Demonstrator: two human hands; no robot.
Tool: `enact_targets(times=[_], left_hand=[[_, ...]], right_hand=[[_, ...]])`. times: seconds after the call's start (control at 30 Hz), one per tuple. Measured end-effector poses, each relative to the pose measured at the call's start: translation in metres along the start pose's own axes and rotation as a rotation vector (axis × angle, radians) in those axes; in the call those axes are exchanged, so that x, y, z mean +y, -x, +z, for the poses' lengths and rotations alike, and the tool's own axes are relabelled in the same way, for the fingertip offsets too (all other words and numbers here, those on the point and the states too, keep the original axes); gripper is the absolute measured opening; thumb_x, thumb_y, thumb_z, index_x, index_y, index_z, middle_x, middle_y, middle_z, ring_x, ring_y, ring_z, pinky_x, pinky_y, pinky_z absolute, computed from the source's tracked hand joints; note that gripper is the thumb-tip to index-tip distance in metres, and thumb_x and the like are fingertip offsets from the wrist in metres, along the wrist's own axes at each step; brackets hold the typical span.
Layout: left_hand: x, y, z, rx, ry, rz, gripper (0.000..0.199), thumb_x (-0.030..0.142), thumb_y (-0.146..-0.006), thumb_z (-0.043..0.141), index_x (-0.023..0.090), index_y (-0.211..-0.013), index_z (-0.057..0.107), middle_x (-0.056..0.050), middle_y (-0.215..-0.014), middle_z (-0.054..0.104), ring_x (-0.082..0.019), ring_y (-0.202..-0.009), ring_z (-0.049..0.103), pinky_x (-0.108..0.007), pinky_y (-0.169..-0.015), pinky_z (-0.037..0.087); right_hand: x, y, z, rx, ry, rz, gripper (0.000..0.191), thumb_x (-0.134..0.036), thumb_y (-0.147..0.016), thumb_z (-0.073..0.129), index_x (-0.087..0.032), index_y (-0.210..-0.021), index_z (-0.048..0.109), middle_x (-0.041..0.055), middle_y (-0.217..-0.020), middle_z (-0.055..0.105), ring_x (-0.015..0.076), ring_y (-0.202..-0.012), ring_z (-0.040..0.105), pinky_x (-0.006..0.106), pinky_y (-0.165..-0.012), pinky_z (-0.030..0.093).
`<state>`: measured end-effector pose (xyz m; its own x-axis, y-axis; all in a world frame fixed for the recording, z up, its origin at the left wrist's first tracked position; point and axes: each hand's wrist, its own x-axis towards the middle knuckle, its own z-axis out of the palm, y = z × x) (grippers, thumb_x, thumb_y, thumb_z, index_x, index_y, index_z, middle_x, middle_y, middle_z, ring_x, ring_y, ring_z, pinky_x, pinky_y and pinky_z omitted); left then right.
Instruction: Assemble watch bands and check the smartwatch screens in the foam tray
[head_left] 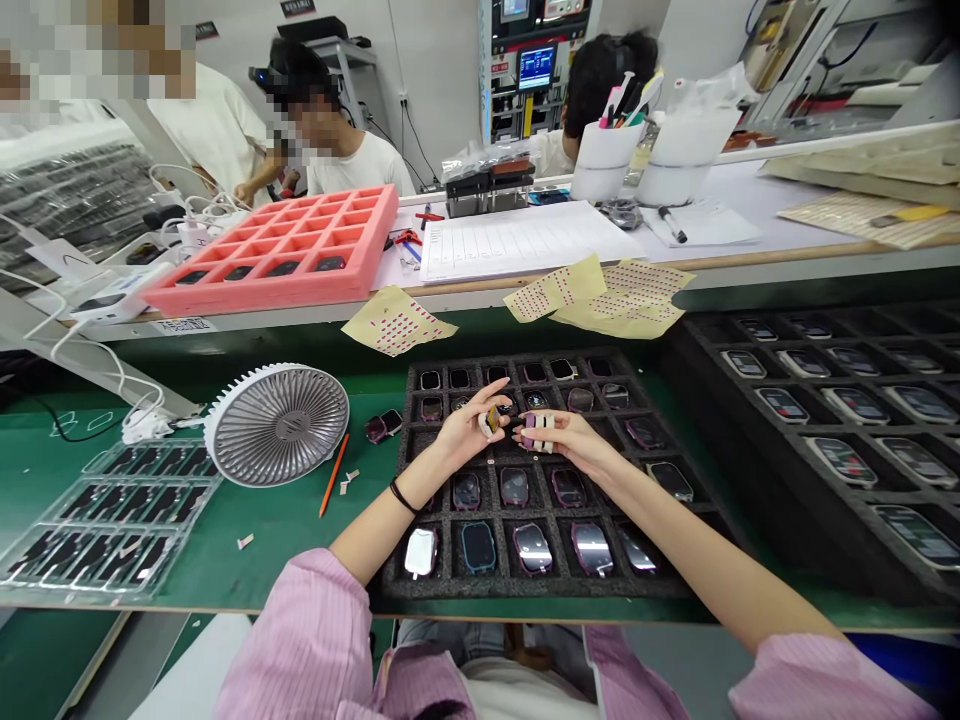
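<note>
left hand (pixel 466 435) pinches small gold-edged part (pixel 490 421) | right hand (pixel 561 437) beside it, grip unclear | over black foam tray (pixel 480 584)

Left hand (pixel 465 430) pinches a small case (pixel 490 421), right hand (pixel 562 435) a taped case (pixel 537 432), over a foam tray (pixel 450 586).

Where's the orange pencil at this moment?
Head view: the orange pencil lies on the green mat, right of the white desk fan, left of the left forearm.
</note>
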<state>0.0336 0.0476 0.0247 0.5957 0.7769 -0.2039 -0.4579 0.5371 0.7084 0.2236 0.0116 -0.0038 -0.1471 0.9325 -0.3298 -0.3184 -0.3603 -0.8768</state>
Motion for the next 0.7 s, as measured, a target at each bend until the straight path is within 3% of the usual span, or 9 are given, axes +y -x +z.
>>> enact_targets(times=[0.27,0.4,0.53,0.7], left_hand=[[-0.0065,-0.0020,-0.0065,-0.035,-0.026,0.074,0.049,0.012,-0.073,0.059,0.020,-0.121,0.060,-0.006,-0.099,0.063,-0.011,-0.069,0.057,-0.020,-0.049,0.035],[-0.0048,-0.0008,-0.0057,0.012,-0.016,-0.001,0.056,0.016,-0.077,0.059,0.022,-0.132,0.052,-0.009,-0.122,0.060,-0.014,-0.076,0.063,-0.020,-0.051,0.038],[-0.0031,0.0010,-0.0051,0.006,0.008,-0.062,0.067,0.016,-0.079,0.058,0.027,-0.142,0.040,-0.010,-0.144,0.046,-0.016,-0.087,0.065,-0.022,-0.056,0.042],[-0.0034,0.0010,-0.0065,0.008,0.021,-0.053,0.070,0.016,-0.079,0.057,0.030,-0.144,0.036,-0.009,-0.150,0.039,-0.015,-0.088,0.066,-0.022,-0.056,0.043]], right_hand=[[0.0020,-0.0024,-0.0021,0.000,0.006,0.013,0.045,-0.023,-0.047,0.091,-0.016,-0.088,0.073,0.0074,-0.083,0.077,0.0241,-0.079,0.074,0.036,-0.080,0.060],[0.0024,-0.0028,-0.0026,-0.006,0.001,0.012,0.045,-0.023,-0.048,0.091,-0.017,-0.089,0.074,0.0068,-0.083,0.077,0.0227,-0.078,0.074,0.034,-0.081,0.060],[0.0027,-0.0028,-0.0022,0.010,-0.006,0.008,0.044,-0.023,-0.047,0.091,-0.017,-0.087,0.074,0.0055,-0.082,0.077,0.0225,-0.077,0.074,0.035,-0.081,0.060],[0.0024,-0.0020,-0.0020,0.006,-0.007,0.011,0.043,-0.023,-0.048,0.091,-0.018,-0.087,0.073,0.0063,-0.084,0.077,0.0224,-0.079,0.074,0.033,-0.080,0.060]])
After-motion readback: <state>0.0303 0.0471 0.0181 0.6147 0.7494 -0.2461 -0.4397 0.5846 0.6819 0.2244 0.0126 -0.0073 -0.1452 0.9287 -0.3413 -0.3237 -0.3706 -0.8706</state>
